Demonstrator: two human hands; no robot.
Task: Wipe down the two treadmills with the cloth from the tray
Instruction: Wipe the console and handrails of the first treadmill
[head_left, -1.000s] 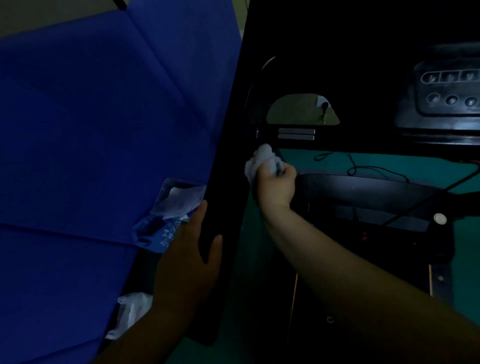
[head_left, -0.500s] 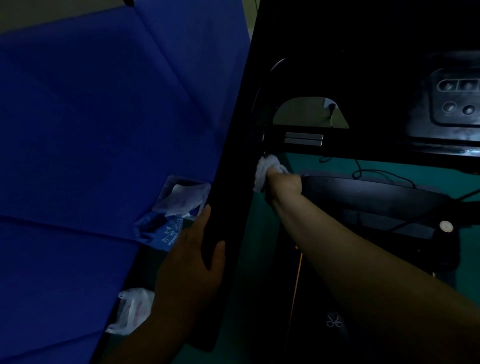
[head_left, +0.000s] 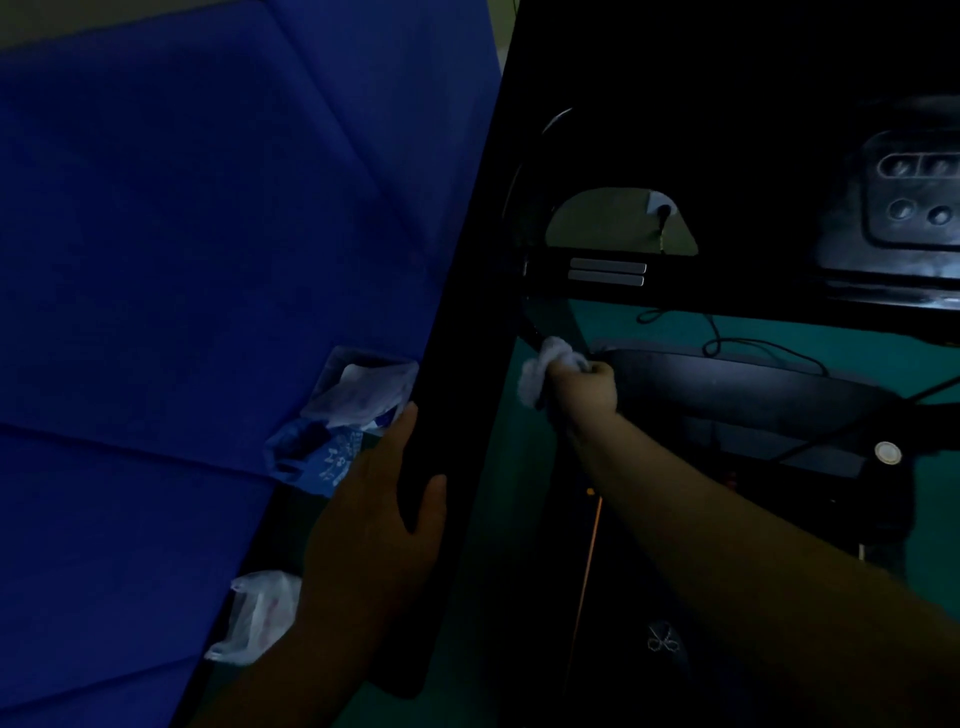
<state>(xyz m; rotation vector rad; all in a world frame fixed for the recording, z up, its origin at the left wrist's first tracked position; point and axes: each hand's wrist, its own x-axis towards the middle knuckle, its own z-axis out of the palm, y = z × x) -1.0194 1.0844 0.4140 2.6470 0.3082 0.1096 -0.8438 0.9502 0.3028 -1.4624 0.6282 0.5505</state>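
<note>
The white cloth (head_left: 545, 371) sits bunched against a dark curved strut of the treadmill (head_left: 727, 395), below its crossbar. The right hand (head_left: 584, 389) has its grip curled tight round the cloth. The left hand (head_left: 374, 519) wraps the near black handrail (head_left: 457, 364), thumb over its edge. Wiping treadmill 1 of 2 looks underway; the next move probably calls for dragging the cloth along the strut under steady pressure.
</note>
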